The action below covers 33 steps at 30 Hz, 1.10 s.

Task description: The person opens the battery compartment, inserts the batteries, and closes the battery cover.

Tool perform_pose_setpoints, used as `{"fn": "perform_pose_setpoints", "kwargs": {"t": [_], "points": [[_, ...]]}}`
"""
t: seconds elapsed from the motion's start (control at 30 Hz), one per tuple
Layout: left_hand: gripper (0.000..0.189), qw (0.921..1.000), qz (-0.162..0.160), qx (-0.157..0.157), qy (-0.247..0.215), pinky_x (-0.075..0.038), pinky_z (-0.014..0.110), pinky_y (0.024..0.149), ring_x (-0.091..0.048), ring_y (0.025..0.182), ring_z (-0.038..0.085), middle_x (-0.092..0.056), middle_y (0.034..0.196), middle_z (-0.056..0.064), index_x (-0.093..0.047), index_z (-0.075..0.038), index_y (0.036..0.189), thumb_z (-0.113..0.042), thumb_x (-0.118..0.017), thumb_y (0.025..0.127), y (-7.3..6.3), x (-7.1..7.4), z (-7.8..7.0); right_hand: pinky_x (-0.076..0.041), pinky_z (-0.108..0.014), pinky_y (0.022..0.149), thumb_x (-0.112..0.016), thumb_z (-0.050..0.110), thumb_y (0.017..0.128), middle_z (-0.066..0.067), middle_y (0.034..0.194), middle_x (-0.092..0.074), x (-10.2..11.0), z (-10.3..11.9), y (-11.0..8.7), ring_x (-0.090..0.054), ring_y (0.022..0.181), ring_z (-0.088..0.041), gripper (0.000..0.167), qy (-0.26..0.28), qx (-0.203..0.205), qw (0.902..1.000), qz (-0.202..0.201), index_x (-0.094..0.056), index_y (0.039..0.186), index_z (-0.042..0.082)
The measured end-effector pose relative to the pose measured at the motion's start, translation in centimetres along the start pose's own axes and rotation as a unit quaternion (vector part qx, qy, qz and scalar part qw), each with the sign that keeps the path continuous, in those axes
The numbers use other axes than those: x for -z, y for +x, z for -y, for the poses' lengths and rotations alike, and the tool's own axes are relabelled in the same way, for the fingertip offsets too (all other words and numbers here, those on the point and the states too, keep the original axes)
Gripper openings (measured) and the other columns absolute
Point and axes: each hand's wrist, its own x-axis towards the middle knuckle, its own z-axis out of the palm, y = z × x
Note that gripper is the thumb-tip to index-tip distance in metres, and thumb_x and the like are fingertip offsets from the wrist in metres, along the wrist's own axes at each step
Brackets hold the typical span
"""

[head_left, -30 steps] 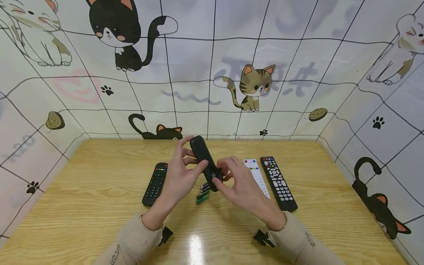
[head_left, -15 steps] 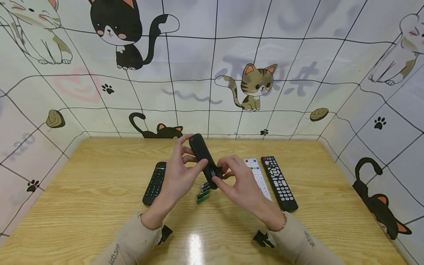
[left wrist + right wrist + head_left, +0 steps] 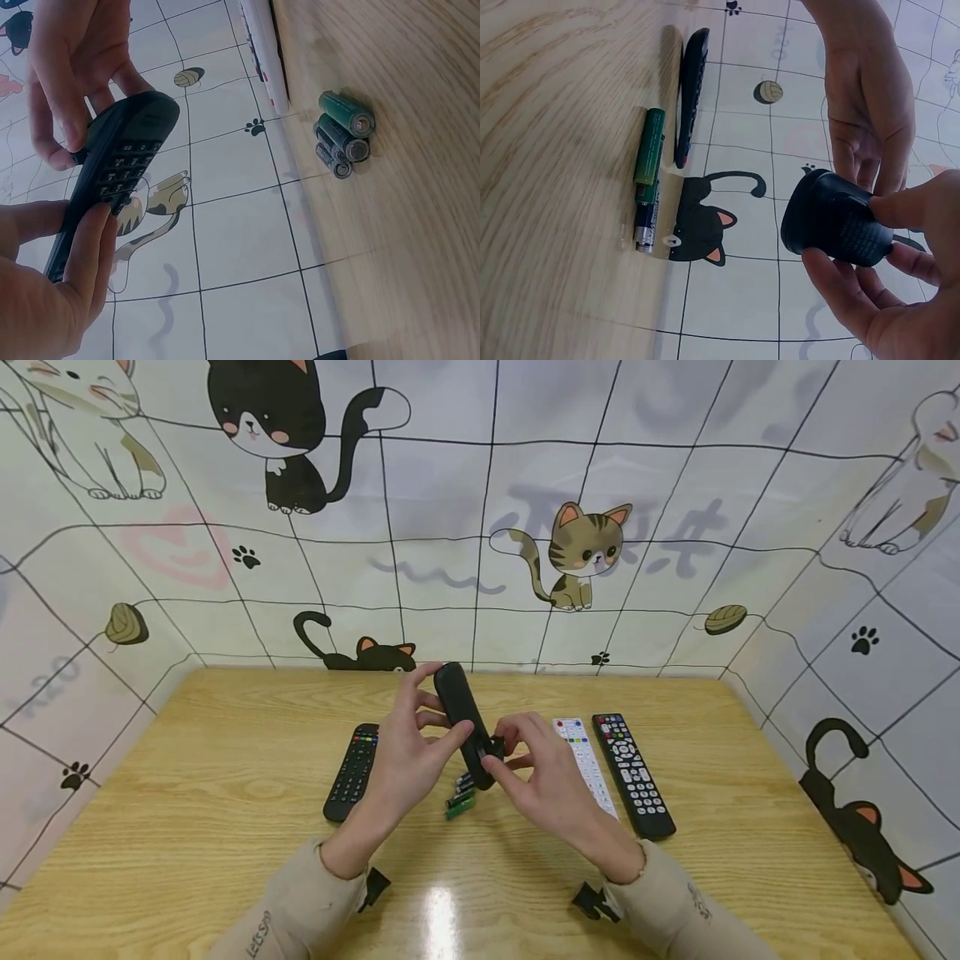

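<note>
Raised over the table is a black remote control (image 3: pixel 459 697), tilted, its back toward the head camera and its keypad visible in the left wrist view. My left hand (image 3: pixel 408 752) grips it along both sides, fingers on one edge and thumb on the other. At the lower end, my right hand (image 3: pixel 543 768) pinches a small black battery cover (image 3: pixel 496 747) that juts out from the remote's back. The right thumb lies against the remote's lower end. Below the remote, several batteries (image 3: pixel 345 112), one of them bright green, lie together on the table.
Left on the wooden table (image 3: pixel 225 777) lies another black remote (image 3: pixel 351 772), partly behind my left hand. A white remote (image 3: pixel 585 764) and a longer black remote (image 3: pixel 633 777) lie at right. Cat-patterned wall covering (image 3: pixel 450 510) rises behind the table.
The head view has shifted slightly. Both hands keep nearly the same hold on the remote, with only small finger movement of the right hand at the battery cover.
</note>
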Motion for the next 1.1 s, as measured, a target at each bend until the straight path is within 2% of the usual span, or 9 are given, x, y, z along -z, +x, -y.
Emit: {"fn": "perform_pose_setpoints", "kwargs": {"t": [0.23, 0.37, 0.73, 0.87, 1.1], "points": [[0.079, 0.9999, -0.002, 0.005, 0.016, -0.061, 0.032, 0.069, -0.072, 0.087, 0.022, -0.061, 0.103, 0.014, -0.038, -0.017, 0.153, 0.003, -0.079, 0.089, 0.1, 0.1, -0.1, -0.060, -0.029, 0.069, -0.078, 0.000, 0.090, -0.006, 0.099, -0.055, -0.3, -0.3, 0.0, -0.058, 0.088, -0.021, 0.030, -0.003, 0.041, 0.9991, -0.007, -0.060, 0.113, 0.002], [0.078, 0.9997, -0.002, 0.004, 0.023, -0.061, 0.032, 0.069, -0.073, 0.087, 0.022, -0.062, 0.103, 0.014, -0.038, -0.016, 0.153, 0.002, -0.079, 0.089, 0.2, 0.1, 0.0, -0.061, -0.030, 0.068, -0.077, 0.000, 0.091, -0.008, 0.098, -0.055, -0.5, -0.3, -0.1, -0.057, 0.086, -0.022, 0.027, 0.000, 0.043, 0.9990, -0.012, -0.060, 0.112, 0.001], [0.077, 0.9993, -0.011, 0.015, 0.033, -0.059, 0.029, 0.062, -0.073, 0.085, 0.023, -0.061, 0.102, 0.014, -0.038, -0.013, 0.152, 0.002, -0.079, 0.089, 0.5, 0.5, 0.5, -0.061, -0.031, 0.069, -0.079, -0.004, 0.087, -0.011, 0.105, -0.056, 0.4, -0.1, 0.6, -0.060, 0.092, -0.022, 0.034, -0.024, 0.096, 0.9937, -0.053, -0.056, 0.112, 0.000], [0.078, 0.9988, -0.024, 0.022, 0.037, -0.059, 0.029, 0.065, -0.073, 0.086, 0.022, -0.061, 0.103, 0.013, -0.037, -0.016, 0.153, 0.003, -0.078, 0.089, 0.7, 1.1, 0.4, -0.061, -0.030, 0.072, -0.078, -0.003, 0.089, -0.010, 0.106, -0.057, 0.8, -0.2, 0.8, -0.058, 0.092, -0.022, 0.033, -0.042, 0.068, 0.9959, -0.042, -0.058, 0.115, 0.001], [0.078, 0.9986, -0.032, 0.027, 0.032, -0.060, 0.030, 0.072, -0.072, 0.090, 0.023, -0.060, 0.109, 0.013, -0.039, -0.022, 0.152, 0.004, -0.077, 0.089, 1.2, 2.1, 0.2, -0.060, -0.036, 0.073, -0.079, 0.003, 0.091, -0.009, 0.109, -0.059, 1.0, -0.6, 0.8, -0.060, 0.089, -0.025, 0.030, -0.084, 0.002, 0.9963, 0.020, -0.062, 0.115, 0.003]]}}
